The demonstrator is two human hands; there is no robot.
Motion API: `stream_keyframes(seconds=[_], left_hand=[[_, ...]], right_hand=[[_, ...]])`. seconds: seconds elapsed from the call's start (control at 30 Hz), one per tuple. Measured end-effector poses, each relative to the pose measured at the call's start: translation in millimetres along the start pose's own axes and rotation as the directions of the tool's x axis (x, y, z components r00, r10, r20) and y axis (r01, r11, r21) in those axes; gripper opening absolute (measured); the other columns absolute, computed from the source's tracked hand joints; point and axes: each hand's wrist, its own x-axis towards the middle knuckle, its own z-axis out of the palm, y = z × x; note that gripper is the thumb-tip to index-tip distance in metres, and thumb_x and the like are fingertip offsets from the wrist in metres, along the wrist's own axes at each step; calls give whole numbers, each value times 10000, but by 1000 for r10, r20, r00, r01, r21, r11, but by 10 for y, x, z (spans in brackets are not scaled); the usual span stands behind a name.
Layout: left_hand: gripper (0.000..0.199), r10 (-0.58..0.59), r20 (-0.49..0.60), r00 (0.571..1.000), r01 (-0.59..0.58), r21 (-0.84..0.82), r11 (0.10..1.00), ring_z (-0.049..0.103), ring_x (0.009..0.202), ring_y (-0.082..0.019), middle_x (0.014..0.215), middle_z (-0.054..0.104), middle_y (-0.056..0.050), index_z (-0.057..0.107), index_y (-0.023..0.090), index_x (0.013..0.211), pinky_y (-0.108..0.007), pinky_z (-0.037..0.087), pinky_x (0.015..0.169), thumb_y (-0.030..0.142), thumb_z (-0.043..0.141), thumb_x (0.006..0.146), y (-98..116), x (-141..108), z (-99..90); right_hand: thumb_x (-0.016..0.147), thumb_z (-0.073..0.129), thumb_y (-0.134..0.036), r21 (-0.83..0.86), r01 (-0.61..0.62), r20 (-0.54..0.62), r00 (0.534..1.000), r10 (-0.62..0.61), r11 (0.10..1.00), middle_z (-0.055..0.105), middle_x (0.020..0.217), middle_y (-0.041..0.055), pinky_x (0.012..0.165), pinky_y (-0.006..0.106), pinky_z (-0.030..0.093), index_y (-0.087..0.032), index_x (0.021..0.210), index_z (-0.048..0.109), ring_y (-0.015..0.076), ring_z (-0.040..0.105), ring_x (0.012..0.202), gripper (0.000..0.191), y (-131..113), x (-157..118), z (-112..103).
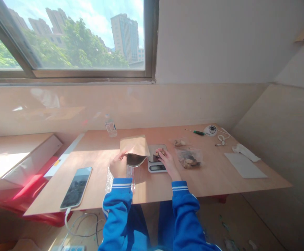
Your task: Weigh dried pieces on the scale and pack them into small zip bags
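My left hand (117, 166) grips the near edge of a brown kraft paper bag (134, 144), whose mouth gapes toward me and shows a silvery lining. Over the weighing plate of a small white digital scale (157, 169), my right hand (168, 163) has its fingers closed around small brown pieces (161, 152), which look like dried mushrooms. Just right of that hand lie two clear zip bags, a nearer one (189, 159) and a farther one (180, 142), holding similar brown pieces. Beneath my left wrist is a crinkled clear plastic bag (110, 180), partly hidden.
A phone (76, 188) on a charging cable lies at the table's left. Toward the back stands a plastic bottle (111, 126). At the right are a screwdriver (198, 132), a white dome camera (210, 130) with its cable, white paper (245, 166) and a crumpled white wrapper (246, 152).
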Motion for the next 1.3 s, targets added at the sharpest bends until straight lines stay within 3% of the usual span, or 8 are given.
stream_keyframes(seconds=[0.07,0.17,0.33,0.57,0.77,0.9,1.07,1.3], left_hand=[[276,-9,18,1000,9,14,1000,662,827,-227,843,743,-59,750,279,993,-293,449,693,246,587,773,4,-13,1],[281,-15,52,999,14,33,999,663,842,-228,876,745,-52,747,286,1001,-293,452,699,237,590,774,22,-39,0],[285,-17,52,998,16,30,999,663,844,-227,872,745,-47,751,285,993,-287,451,691,211,592,768,48,-71,-6],[279,4,47,999,-5,23,1000,659,827,-224,857,743,-43,752,287,987,-289,447,687,223,600,762,31,-99,32],[293,8,57,998,-9,11,1000,660,829,-221,857,743,-46,749,284,997,-290,450,693,217,588,762,35,-115,52],[288,1,58,998,-1,8,1000,660,834,-223,866,743,-44,750,294,989,-291,450,692,223,594,758,14,-102,48],[288,10,51,999,-11,2,1000,661,826,-221,840,742,-42,750,294,991,-286,447,688,230,600,753,-8,-101,58],[287,34,51,998,-34,-1,999,662,825,-218,843,743,-38,751,297,985,-281,446,683,231,600,751,-30,-99,65]], right_hand=[[650,749,-446,-62,75,-81,993,-80,995,686,1111,103,966,438,474,-175,1004,652,264,616,1090,457,140,88,37],[649,746,-426,-125,184,-93,976,-197,975,682,1112,93,1005,412,450,-176,987,670,254,614,1087,427,274,159,79],[708,697,-424,-157,231,-79,966,-246,960,671,1145,104,996,414,466,-178,1046,662,254,616,1092,420,318,138,42],[783,623,-429,-295,292,-112,935,-337,910,645,1215,127,1046,445,415,-163,1123,628,265,583,1162,432,305,51,-192],[802,547,-504,-515,251,-108,929,-353,819,601,1270,154,1068,465,368,-147,1158,609,286,498,1252,509,441,130,-276],[854,455,-500,-594,281,-160,877,-453,754,613,1223,164,1028,443,397,-140,1170,577,264,556,1158,494,440,173,-301],[872,407,-506,-725,203,-250,813,-526,658,655,1046,163,931,448,438,-153,1015,600,280,578,1044,427,406,187,-405],[863,381,-422,-758,159,-260,816,-516,633,650,970,188,892,470,433,-146,928,603,310,571,1006,359,444,242,-496]])
